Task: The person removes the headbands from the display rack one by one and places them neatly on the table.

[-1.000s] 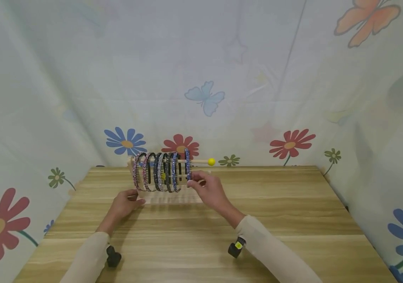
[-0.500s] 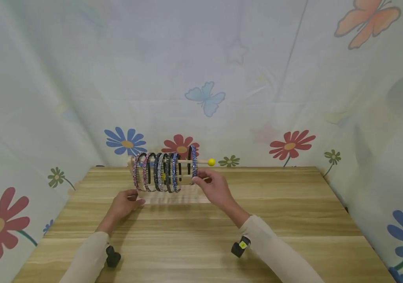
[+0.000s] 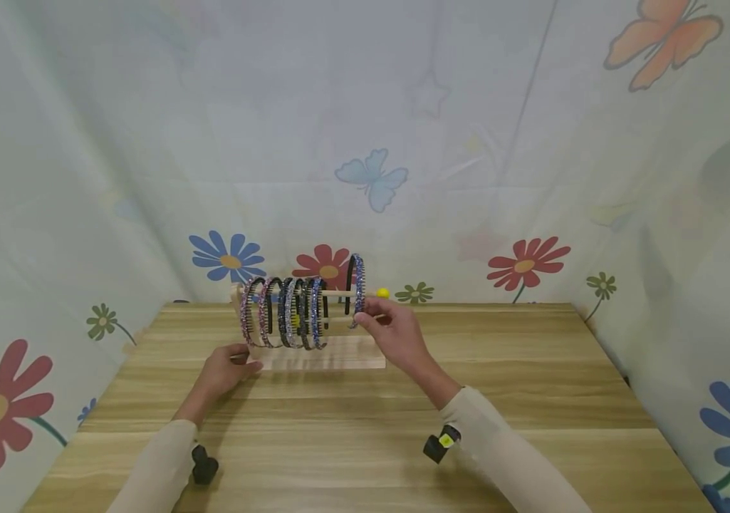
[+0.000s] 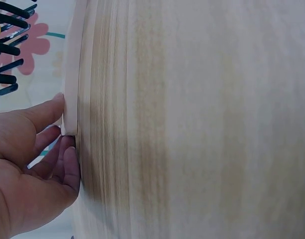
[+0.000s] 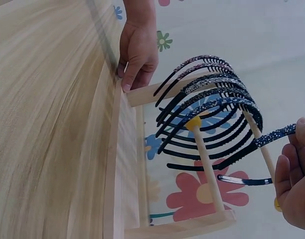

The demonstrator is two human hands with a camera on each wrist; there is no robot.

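A wooden headband stand (image 3: 339, 354) has several glittery toothed headbands (image 3: 290, 313) hanging in a row on its upper rod. My right hand (image 3: 399, 335) pinches a blue sequined headband (image 3: 360, 281) between thumb and fingers, near the rod's right end. In the right wrist view this headband (image 5: 275, 135) still arches around the rod (image 5: 266, 158), apart from the others. My left hand (image 3: 226, 370) holds the left end of the stand's base. In the left wrist view the left thumb and fingers (image 4: 52, 107) lie about the corner of the base (image 4: 71, 99).
A yellow ball (image 3: 383, 293) tips the upper rod. Below it runs a second rod (image 5: 207, 164), also with a yellow ball (image 5: 193, 123). The stand is on a wood-grain table (image 3: 365, 434), in front of a flowered curtain (image 3: 275, 142).
My right hand has drawn the blue headband to the right along the rod and slightly up, away from the row. The left hand and the stand have stayed in place.
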